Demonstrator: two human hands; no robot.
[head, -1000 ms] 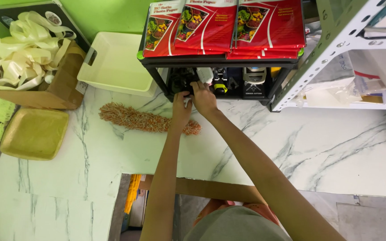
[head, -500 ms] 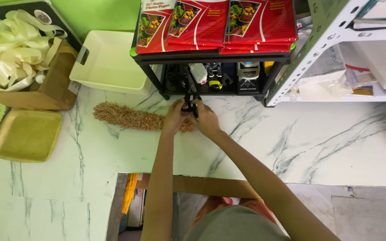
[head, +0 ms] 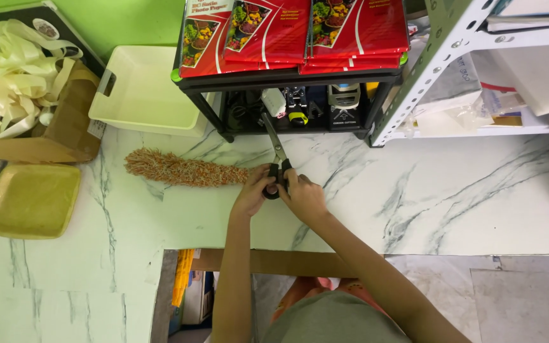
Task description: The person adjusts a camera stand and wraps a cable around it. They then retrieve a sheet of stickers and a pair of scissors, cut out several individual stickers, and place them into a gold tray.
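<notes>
While both hands meet over the white marbled surface (head: 452, 203), they hold a pair of scissors (head: 277, 159) between them. The left hand (head: 253, 190) curls around the black handles from the left; the right hand (head: 303, 197) wraps them from the right, and both have their grip closed on the handle loops. The blades show together as one thin metal strip that points away from the person, tilted slightly left, its tip reaching up before the lower shelf of a black rack (head: 287, 79). The scissors are roughly midway along the surface, nearer its far edge than its near one.

Just left of the left hand lies a fuzzy orange-brown garland strip (head: 182, 170), stretched flat along the surface, its right end touching or nearly touching that hand; which of the two cannot be told. Toward the left edge sits a shallow yellow tray (head: 30, 200). Beyond it, at the far left corner, a brown cardboard box (head: 65, 127) holds loops of cream ribbon (head: 7, 70). A white plastic basket (head: 141, 89) stands between the box and the rack. Red packets (head: 293, 32) lie side by side on top of the rack, and small tools sit on its lower shelf. A white metal shelving unit (head: 433, 70) rises at the far right.
</notes>
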